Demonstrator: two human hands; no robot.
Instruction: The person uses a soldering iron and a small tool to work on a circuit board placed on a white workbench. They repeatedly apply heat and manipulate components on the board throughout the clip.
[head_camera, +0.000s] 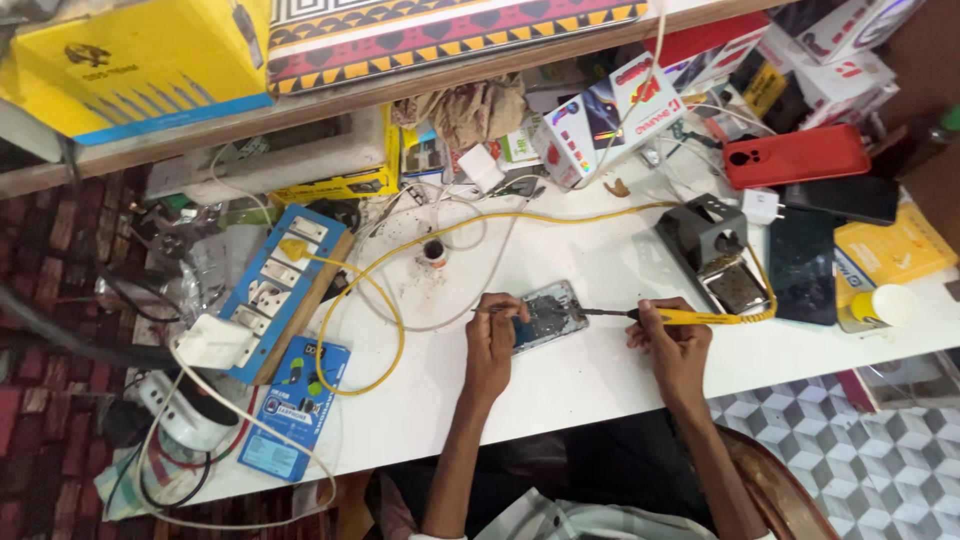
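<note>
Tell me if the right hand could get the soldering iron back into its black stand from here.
Probably yes: the right hand holds the soldering iron, and the black stand sits just beyond it with bare white table between.

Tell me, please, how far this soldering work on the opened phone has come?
Done: the phone lies opened on the white table. In hand: the right hand holds the yellow soldering iron, tip on the board; the left hand holds a thin tool there. Left: the phone is not yet closed.

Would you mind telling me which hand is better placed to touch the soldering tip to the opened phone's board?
Probably the right hand: it grips the yellow-handled soldering iron, tip over the opened phone. The left hand rests on the phone's left edge, holding a thin tool.
</note>
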